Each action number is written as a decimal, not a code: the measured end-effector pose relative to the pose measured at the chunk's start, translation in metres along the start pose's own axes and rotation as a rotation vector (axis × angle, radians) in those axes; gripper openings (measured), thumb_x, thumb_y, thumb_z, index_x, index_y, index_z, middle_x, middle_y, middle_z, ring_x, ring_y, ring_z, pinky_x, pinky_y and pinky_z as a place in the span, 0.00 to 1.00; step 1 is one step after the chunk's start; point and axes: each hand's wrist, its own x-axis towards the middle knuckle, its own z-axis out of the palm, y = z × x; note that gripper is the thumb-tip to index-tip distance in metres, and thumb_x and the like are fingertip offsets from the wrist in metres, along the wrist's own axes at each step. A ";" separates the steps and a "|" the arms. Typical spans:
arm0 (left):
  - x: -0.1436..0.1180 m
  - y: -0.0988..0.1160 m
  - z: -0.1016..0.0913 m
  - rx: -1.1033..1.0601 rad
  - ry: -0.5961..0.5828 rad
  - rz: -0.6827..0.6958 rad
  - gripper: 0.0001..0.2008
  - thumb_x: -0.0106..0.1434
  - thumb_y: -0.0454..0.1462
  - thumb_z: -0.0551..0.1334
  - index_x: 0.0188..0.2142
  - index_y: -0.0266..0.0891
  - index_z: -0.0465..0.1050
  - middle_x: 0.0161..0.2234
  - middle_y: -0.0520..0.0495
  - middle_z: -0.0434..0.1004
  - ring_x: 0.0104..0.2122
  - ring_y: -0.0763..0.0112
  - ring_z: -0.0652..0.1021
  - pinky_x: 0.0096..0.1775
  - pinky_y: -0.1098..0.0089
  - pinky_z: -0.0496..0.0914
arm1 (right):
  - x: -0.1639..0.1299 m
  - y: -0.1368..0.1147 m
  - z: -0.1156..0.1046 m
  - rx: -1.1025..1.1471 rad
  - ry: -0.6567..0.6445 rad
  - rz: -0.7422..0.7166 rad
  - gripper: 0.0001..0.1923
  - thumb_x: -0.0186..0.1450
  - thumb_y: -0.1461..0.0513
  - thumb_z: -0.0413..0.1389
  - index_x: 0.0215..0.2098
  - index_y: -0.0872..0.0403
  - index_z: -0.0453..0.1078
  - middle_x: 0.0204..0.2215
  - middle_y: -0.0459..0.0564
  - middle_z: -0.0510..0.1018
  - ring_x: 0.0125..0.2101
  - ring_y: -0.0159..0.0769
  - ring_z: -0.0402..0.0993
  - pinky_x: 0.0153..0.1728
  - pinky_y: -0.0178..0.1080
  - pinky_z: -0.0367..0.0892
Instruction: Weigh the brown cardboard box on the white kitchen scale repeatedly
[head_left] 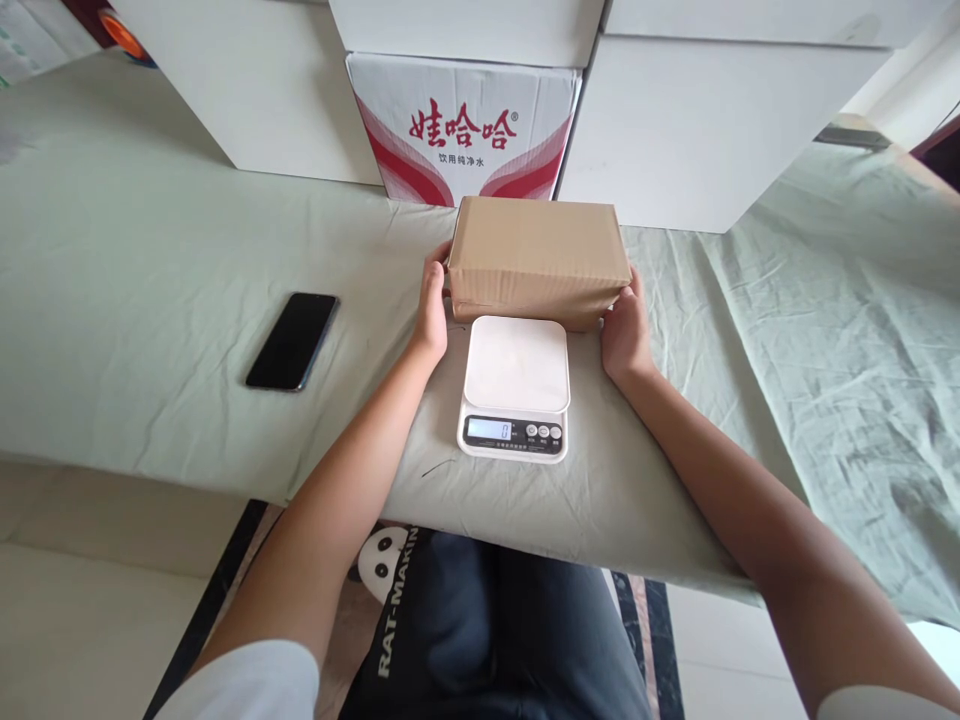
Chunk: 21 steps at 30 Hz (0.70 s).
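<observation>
Brown cardboard box [540,250] held between a person's left hand [432,308], clasping its left end, and right hand [628,328], clasping its right end, just beyond a white digital scale [517,366] reading 0

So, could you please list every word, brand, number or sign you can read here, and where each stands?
"娃哈哈®": white-and-red carton
"饮用纯净水": same carton, beneath the brand
"0": display of the digital scale
"RAT-MAKIN": dark trousers; any further letters are hidden
Small lettering around the scale's buttons and below its display: too small to read
</observation>
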 end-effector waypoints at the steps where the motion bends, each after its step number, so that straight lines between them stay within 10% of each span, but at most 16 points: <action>1: -0.001 0.002 0.001 0.003 0.008 -0.002 0.44 0.67 0.78 0.59 0.61 0.51 0.83 0.67 0.42 0.82 0.75 0.48 0.75 0.74 0.54 0.71 | 0.000 0.000 0.000 -0.020 0.002 -0.001 0.34 0.67 0.36 0.59 0.67 0.33 0.74 0.73 0.42 0.79 0.65 0.49 0.78 0.50 0.46 0.81; 21: -0.002 0.011 0.006 0.019 -0.054 0.011 0.45 0.65 0.79 0.61 0.63 0.51 0.82 0.67 0.41 0.82 0.79 0.47 0.70 0.77 0.53 0.67 | -0.002 -0.005 0.003 -0.090 -0.029 -0.056 0.40 0.66 0.27 0.57 0.68 0.33 0.71 0.72 0.46 0.77 0.72 0.52 0.74 0.58 0.50 0.80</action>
